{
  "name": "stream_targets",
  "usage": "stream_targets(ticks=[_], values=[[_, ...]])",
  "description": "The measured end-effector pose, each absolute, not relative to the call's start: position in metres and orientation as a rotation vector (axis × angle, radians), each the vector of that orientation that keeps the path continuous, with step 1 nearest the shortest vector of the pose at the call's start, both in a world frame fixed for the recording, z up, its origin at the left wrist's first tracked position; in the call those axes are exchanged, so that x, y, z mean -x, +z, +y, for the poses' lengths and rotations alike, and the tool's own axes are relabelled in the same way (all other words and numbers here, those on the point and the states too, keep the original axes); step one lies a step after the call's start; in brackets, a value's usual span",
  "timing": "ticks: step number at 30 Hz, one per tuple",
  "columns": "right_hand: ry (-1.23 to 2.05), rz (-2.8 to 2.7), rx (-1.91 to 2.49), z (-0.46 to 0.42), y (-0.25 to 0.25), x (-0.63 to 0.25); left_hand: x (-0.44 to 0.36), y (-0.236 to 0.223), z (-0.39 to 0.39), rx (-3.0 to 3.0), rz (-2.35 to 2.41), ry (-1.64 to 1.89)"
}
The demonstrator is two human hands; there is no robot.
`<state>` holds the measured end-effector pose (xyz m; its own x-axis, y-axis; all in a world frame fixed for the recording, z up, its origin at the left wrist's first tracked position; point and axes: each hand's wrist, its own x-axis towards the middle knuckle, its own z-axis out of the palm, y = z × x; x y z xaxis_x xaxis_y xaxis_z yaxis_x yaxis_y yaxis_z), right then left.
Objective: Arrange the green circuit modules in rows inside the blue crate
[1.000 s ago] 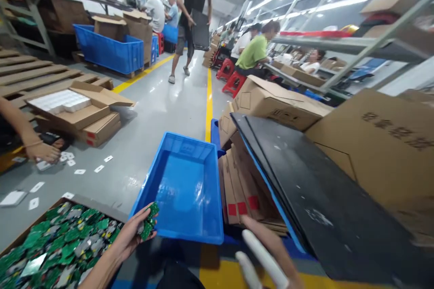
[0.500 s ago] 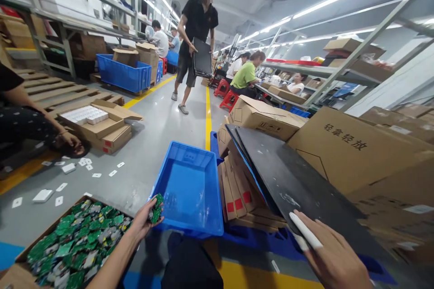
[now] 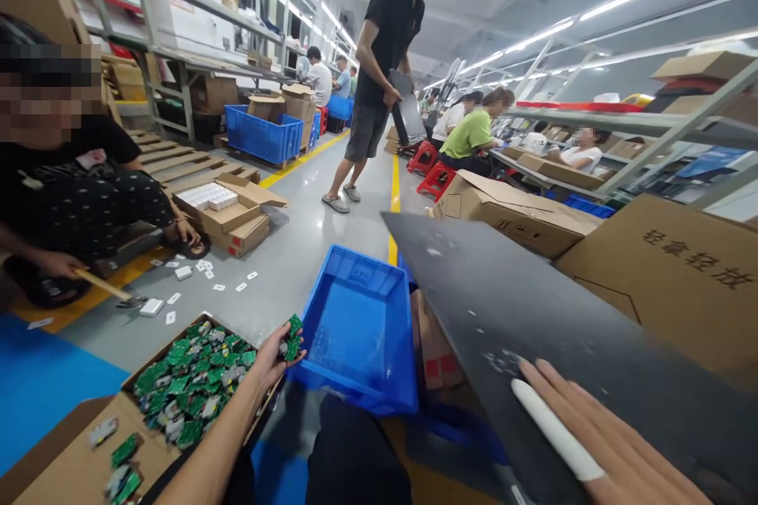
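My left hand (image 3: 273,361) is closed around a small bunch of green circuit boards (image 3: 292,338). It hovers between the left rim of a blue plastic bin (image 3: 408,347) and an open cardboard box (image 3: 76,454) heaped with similar boards (image 3: 189,379). Apart from some clear wrinkled film on its floor, the bin shows nothing inside. On the right, my right hand (image 3: 616,442) lies with fingers stretched out flat on a large black sheet (image 3: 474,276). One of its fingers has a white covering (image 3: 550,426).
At left a person (image 3: 88,181) crouches with a hammer (image 3: 106,289), near scattered small white pieces (image 3: 207,268). Another person (image 3: 384,39) stands in the aisle carrying dark flat panels (image 3: 408,106). Large cartons (image 3: 663,284) are stacked at right, and a wooden pallet (image 3: 195,162) lies behind.
My view has turned left, bringing the croucher's hammer into sight. My right hand has gone from the black sheet's edge onto its face. The standing person has come closer and turned rightward.
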<state>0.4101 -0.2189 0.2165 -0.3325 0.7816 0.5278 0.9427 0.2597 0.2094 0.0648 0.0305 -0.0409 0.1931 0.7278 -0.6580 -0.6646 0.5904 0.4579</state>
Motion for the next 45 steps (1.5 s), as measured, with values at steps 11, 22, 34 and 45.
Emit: stream_targets(ticks=[11,22,34,45], values=[[-0.272,-2.429,1.316,-0.067,0.135,-0.247,-0.016,-0.031,0.040,0.046,1.013,1.200],[-0.026,-2.372,1.864,0.005,-0.055,-0.263,-0.001,-0.029,0.035,0.095,1.083,1.269],[1.060,-2.409,2.001,0.052,-0.155,-0.304,-0.018,-0.047,0.036,0.046,1.111,1.200],[0.942,-2.421,2.147,0.048,-0.227,-0.338,-0.088,-0.063,0.044,-0.090,0.957,0.872]])
